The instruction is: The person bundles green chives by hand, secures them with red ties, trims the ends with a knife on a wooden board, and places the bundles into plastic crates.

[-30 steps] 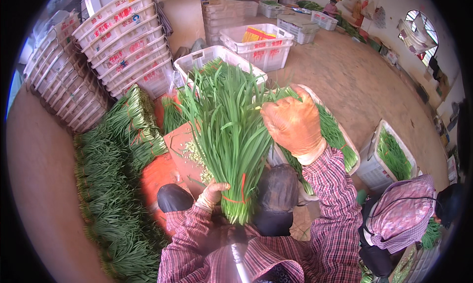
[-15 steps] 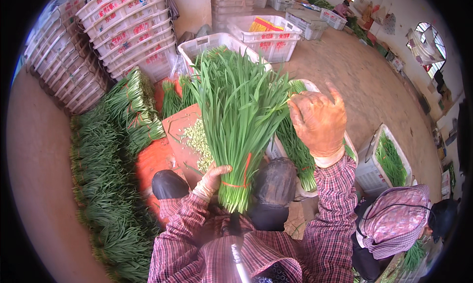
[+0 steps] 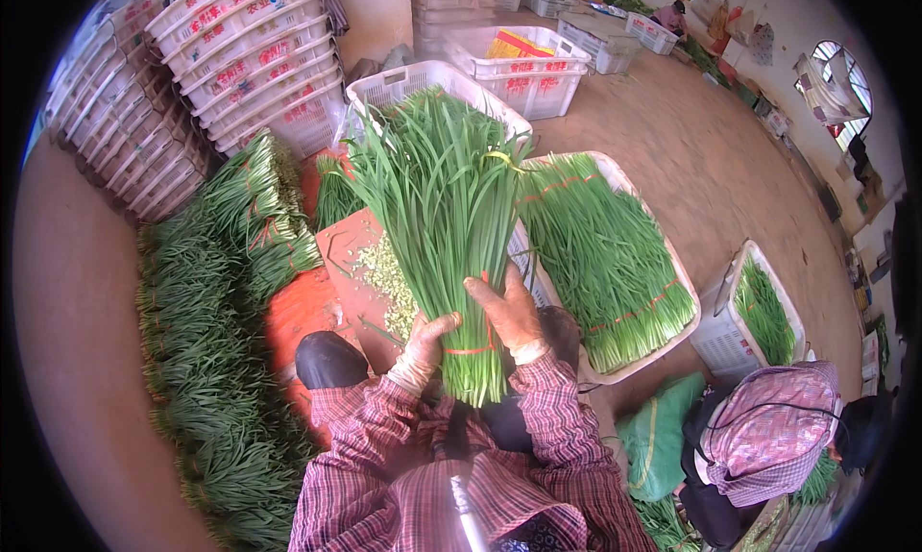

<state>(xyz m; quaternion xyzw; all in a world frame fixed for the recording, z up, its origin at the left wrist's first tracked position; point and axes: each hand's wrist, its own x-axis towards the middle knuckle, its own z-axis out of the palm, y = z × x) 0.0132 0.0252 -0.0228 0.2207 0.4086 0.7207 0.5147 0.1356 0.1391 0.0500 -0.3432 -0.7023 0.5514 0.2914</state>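
An upright bundle of long green leafy stems (image 3: 432,225), tied low down with red bands, is held before me over my lap. My left hand (image 3: 429,345) is closed on its lower left side, near the band. My right hand (image 3: 509,317) grips its right side a little higher, thumb across the stems. A bent yellowish leaf sticks out at the top right of the bundle. Behind it lies a reddish board (image 3: 344,259) strewn with pale trimmed bits. At my right, a white crate (image 3: 684,312) is filled with banded stems lying flat.
Tied bundles (image 3: 206,360) are heaped along my left, near stacked white crates (image 3: 250,62). More crates (image 3: 514,91) stand ahead, another (image 3: 720,331) at right. A co-worker in a checked pink covering (image 3: 773,422) bends at lower right beside a green sack (image 3: 658,437). A distant person works at the back.
My right hand has come down from the leaf tops at the upper right onto the side of the bundle, uncovering the crate of stems. My left hand still holds the bundle's lower part.
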